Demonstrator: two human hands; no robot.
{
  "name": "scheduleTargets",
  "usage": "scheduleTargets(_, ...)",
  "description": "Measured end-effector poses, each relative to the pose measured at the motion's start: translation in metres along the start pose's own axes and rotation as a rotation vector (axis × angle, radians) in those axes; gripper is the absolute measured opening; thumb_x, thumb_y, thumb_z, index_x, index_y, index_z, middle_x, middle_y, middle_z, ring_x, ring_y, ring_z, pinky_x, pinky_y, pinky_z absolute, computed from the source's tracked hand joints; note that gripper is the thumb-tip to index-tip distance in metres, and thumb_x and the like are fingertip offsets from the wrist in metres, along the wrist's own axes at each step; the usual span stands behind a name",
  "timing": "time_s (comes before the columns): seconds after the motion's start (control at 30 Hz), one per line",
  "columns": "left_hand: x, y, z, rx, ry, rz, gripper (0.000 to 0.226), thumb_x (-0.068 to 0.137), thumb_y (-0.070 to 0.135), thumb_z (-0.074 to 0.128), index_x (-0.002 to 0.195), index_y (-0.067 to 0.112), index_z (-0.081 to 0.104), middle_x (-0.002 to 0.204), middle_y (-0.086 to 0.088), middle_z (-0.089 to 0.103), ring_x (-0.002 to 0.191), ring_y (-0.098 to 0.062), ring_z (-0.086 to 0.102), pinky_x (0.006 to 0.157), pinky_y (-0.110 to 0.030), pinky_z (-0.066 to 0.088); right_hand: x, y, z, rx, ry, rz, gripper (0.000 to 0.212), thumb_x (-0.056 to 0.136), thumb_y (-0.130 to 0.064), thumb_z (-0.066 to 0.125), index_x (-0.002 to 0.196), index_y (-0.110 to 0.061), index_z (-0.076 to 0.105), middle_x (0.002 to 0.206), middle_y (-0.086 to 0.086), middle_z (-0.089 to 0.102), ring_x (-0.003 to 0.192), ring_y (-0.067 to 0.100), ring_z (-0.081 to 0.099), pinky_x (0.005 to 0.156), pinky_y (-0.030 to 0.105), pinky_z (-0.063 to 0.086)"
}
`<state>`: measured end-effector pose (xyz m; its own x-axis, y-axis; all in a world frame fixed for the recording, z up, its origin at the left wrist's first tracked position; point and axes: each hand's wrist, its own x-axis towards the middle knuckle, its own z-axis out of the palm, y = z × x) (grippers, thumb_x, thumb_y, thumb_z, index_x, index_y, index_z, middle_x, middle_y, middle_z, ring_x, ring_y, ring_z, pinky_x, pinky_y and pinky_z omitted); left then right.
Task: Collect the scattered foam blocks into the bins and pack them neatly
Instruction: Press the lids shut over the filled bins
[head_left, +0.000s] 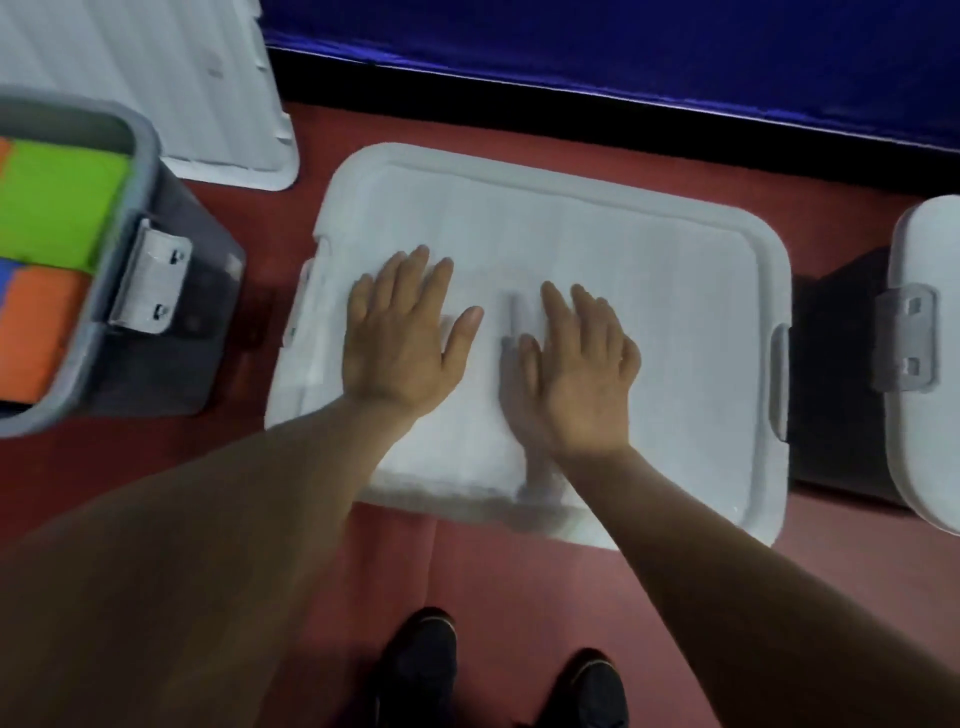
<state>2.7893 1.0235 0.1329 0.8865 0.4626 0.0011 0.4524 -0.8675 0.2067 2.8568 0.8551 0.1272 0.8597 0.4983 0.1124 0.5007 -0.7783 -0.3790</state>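
We tag this as an indoor play or activity room; exact kind unclear. Cues: dark red floor (519, 597), blue fabric (623, 47) along the far edge, lidded storage bin (649, 291) standing on the floor, open grey bin (143, 156) beside it packed with green foam block (57, 208) and orange foam block (36, 332), loose white lid (171, 78) behind.

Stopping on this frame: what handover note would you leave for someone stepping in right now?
Left hand and right hand: both flat, pressing on the white lid in the middle.
Left bin is open, with green, orange and blue foam blocks packed inside. A loose lid lies beyond it.
Right bin is lidded.
Probably left: clip the middle lid shut, then lid the left bin.
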Motion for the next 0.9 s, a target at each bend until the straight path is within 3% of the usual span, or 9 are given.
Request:
scheduleTargets(0.1, -0.008, -0.052, -0.011, 0.042, 0.029, -0.181, 0.066, 0.102, 0.06, 0.029, 0.156, 0.02, 0.034, 0.162, -0.019, 0.028, 0.15, -0.037, 0.024, 0.12, -0.054, 0.023, 0.003, -0.061, 0.028, -0.01, -0.244, -0.079, 0.055, 0.106, -0.05, 0.028, 0.159, -0.034, 0.026, 0.166, 0.007, 0.023, 0.153, 0.034, 0.015, 0.119, 0.057, 0.018)
scheduleTargets(0.17, -0.013, -0.077, -0.012, 0.009, -0.021, -0.353, 0.073, 0.1, 0.066, 0.027, 0.16, 0.025, 0.019, 0.165, -0.022, 0.016, 0.153, -0.038, 0.014, 0.12, -0.055, 0.02, -0.002, -0.075, 0.043, -0.079, -0.351, -0.099, 0.057, 0.106, -0.056, 0.016, 0.16, -0.039, 0.014, 0.17, 0.005, 0.005, 0.155, 0.036, -0.005, 0.121, 0.06, 0.002)
scheduleTargets(0.23, -0.018, -0.093, -0.009, -0.103, -0.093, -0.516, 0.084, 0.095, 0.075, 0.025, 0.161, 0.026, 0.009, 0.167, -0.021, 0.01, 0.153, -0.038, 0.014, 0.12, -0.057, 0.022, -0.008, -0.076, 0.051, -0.119, -0.369, -0.095, 0.059, 0.105, -0.059, 0.011, 0.161, -0.041, 0.008, 0.171, 0.005, -0.004, 0.154, 0.035, -0.016, 0.122, 0.059, -0.007)
scheduleTargets(0.3, -0.019, -0.099, -0.003, -0.193, -0.135, -0.6, 0.093, 0.09, 0.082, 0.026, 0.161, 0.026, 0.004, 0.166, -0.018, 0.015, 0.15, -0.039, 0.024, 0.117, -0.058, 0.027, -0.01, -0.075, 0.054, -0.118, -0.365, -0.09, 0.06, 0.105, -0.06, 0.012, 0.161, -0.04, 0.008, 0.171, 0.006, -0.005, 0.155, 0.035, -0.017, 0.122, 0.059, -0.008)
scheduleTargets(0.47, -0.015, -0.097, -0.003, -0.335, -0.176, -0.64, 0.101, 0.084, 0.086, 0.038, 0.16, 0.03, 0.002, 0.156, -0.013, 0.038, 0.14, -0.036, 0.042, 0.112, -0.052, 0.034, -0.01, -0.076, 0.055, -0.144, -0.343, -0.096, 0.059, 0.105, -0.058, 0.018, 0.161, -0.039, 0.014, 0.171, 0.007, 0.002, 0.155, 0.037, -0.009, 0.122, 0.06, -0.003)
scheduleTargets(0.63, -0.017, -0.095, -0.002, -0.354, -0.08, -0.627, 0.112, 0.082, 0.08, 0.053, 0.161, 0.015, 0.007, 0.149, -0.016, 0.023, 0.131, -0.035, 0.045, 0.11, -0.042, 0.039, -0.01, -0.077, 0.055, -0.143, -0.354, -0.089, 0.059, 0.105, -0.059, 0.018, 0.161, -0.04, 0.012, 0.171, 0.006, -0.002, 0.155, 0.036, -0.012, 0.122, 0.06, -0.004)
scheduleTargets(0.8, -0.028, -0.094, 0.001, -0.25, 0.068, -0.452, 0.096, 0.084, 0.072, 0.059, 0.148, 0.004, 0.039, 0.134, -0.018, 0.039, 0.102, -0.036, 0.061, 0.08, -0.046, 0.055, -0.011, -0.077, 0.055, -0.131, -0.358, -0.083, 0.06, 0.105, -0.059, 0.017, 0.161, -0.04, 0.01, 0.171, 0.005, -0.004, 0.155, 0.035, -0.017, 0.122, 0.059, -0.007)
scheduleTargets(0.83, -0.028, -0.095, 0.002, -0.26, 0.074, -0.44, 0.095, 0.083, 0.073, 0.058, 0.147, 0.005, 0.041, 0.136, -0.018, 0.04, 0.104, -0.037, 0.061, 0.08, -0.047, 0.056, -0.011, -0.078, 0.055, -0.13, -0.359, -0.082, 0.06, 0.105, -0.059, 0.017, 0.161, -0.04, 0.009, 0.171, 0.005, -0.005, 0.155, 0.034, -0.017, 0.122, 0.059, -0.007)
scheduleTargets(0.9, -0.026, -0.095, 0.001, -0.307, 0.016, -0.457, 0.097, 0.083, 0.074, 0.056, 0.153, 0.011, 0.032, 0.153, -0.013, 0.036, 0.126, -0.035, 0.054, 0.096, -0.049, 0.051, -0.011, -0.077, 0.055, -0.13, -0.357, -0.079, 0.06, 0.105, -0.059, 0.016, 0.161, -0.04, 0.009, 0.171, 0.005, -0.005, 0.155, 0.034, -0.017, 0.122, 0.059, -0.007)
